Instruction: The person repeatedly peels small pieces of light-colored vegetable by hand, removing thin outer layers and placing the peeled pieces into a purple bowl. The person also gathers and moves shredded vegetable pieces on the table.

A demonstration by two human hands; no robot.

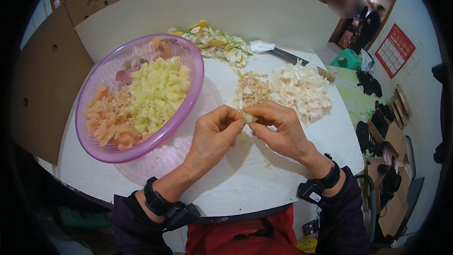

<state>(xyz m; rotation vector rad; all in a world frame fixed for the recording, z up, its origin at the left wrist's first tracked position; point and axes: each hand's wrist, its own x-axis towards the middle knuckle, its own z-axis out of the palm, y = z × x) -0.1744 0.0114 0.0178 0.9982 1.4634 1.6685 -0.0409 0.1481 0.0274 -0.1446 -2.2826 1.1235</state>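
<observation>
Between the fingertips of my left hand [216, 134] and my right hand [281, 127] is a small pale citrus piece [250, 118], pinched from both sides. To the left, a purple translucent plastic basin [198, 92] stands tilted, with peeled yellow-green citrus pulp [159, 88] and pinkish-orange citrus pulp [111, 120] in it. Just beyond my hands lie a pile of small beige seeds or scraps [254, 86] and a heap of white, slightly pink membrane peelings [300, 88]. Farther back is a pile of whitish and yellow peel scraps [219, 44].
A pale upright panel [212, 10] borders the white table [219, 198] at the back; a cardboard panel [46, 78] stands left. A dark bar-like object [288, 56] and a white tissue [262, 46] lie back right. Open cardboard boxes [391, 141] stand right. People are beyond the table.
</observation>
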